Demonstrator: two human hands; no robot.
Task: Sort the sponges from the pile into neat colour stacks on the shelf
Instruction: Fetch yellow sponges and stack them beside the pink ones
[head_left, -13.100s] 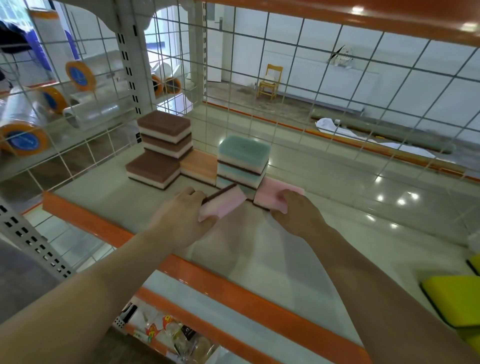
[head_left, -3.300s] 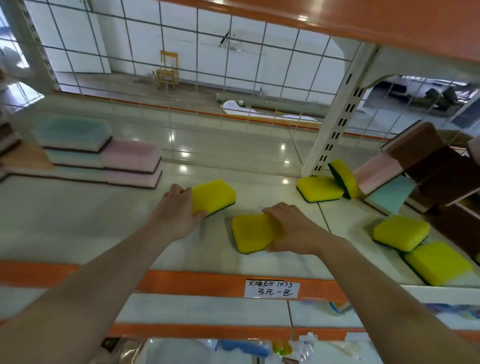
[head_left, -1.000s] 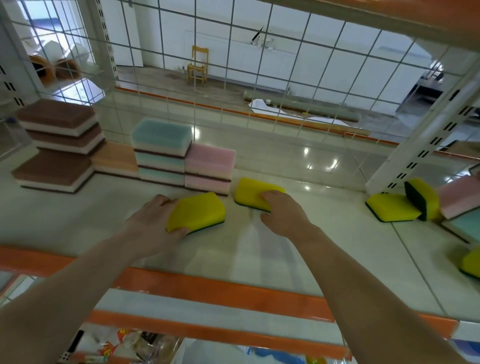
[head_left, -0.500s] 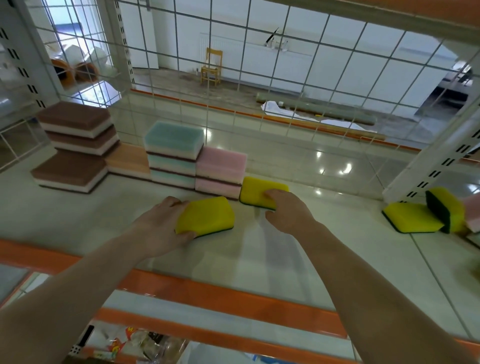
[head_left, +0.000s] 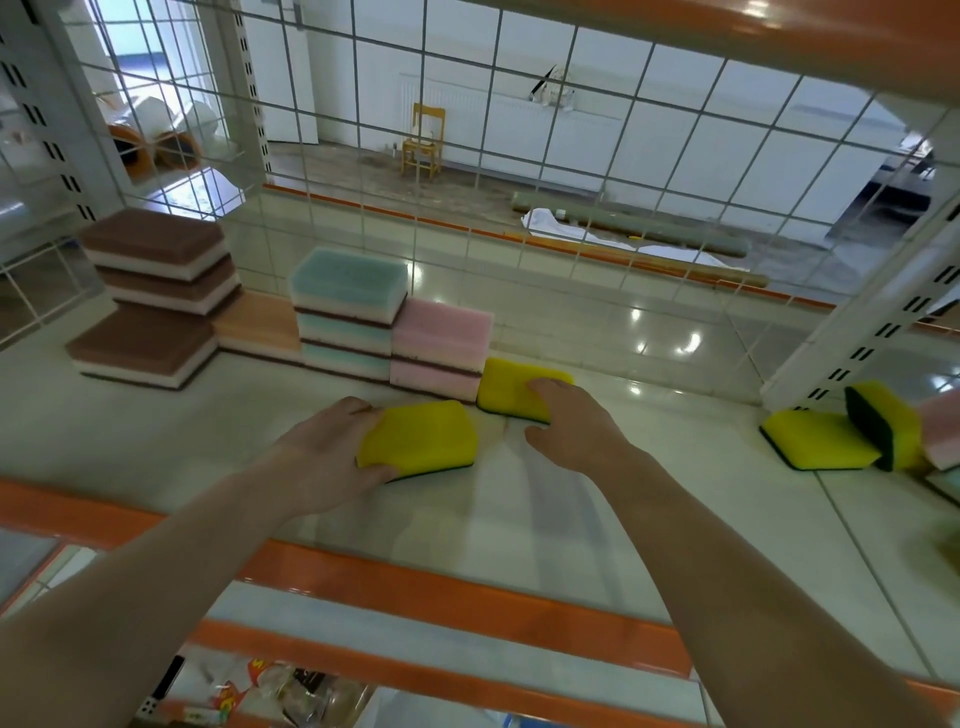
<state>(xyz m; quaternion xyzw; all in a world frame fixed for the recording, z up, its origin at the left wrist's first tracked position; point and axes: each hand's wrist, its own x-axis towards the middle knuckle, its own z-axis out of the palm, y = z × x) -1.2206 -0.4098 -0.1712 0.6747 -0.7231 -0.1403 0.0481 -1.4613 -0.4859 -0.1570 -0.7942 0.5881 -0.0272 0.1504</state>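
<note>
Placed yellow sponge (head_left: 511, 387): now seated on the shelf (head_left: 156, 431), touching the pink stack (head_left: 440, 345); starts the yellow column.
Right hand (head_left: 574, 423): fingers resting flat on it, easing off.
Left hand (head_left: 332, 457): grips second yellow sponge (head_left: 421, 436) (next up, likely).

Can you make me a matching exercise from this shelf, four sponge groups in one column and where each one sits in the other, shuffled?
Column one:
1. teal stack
2. pink stack
3. yellow sponge by the pink stack
4. yellow sponge nearer the shelf edge

Column two:
A. gripped by the left hand
B. under the fingers of the right hand
C. three high, between the orange sponge and the pink stack
D. two high, right of the teal stack

Pairs: 1-C, 2-D, 3-B, 4-A
</note>
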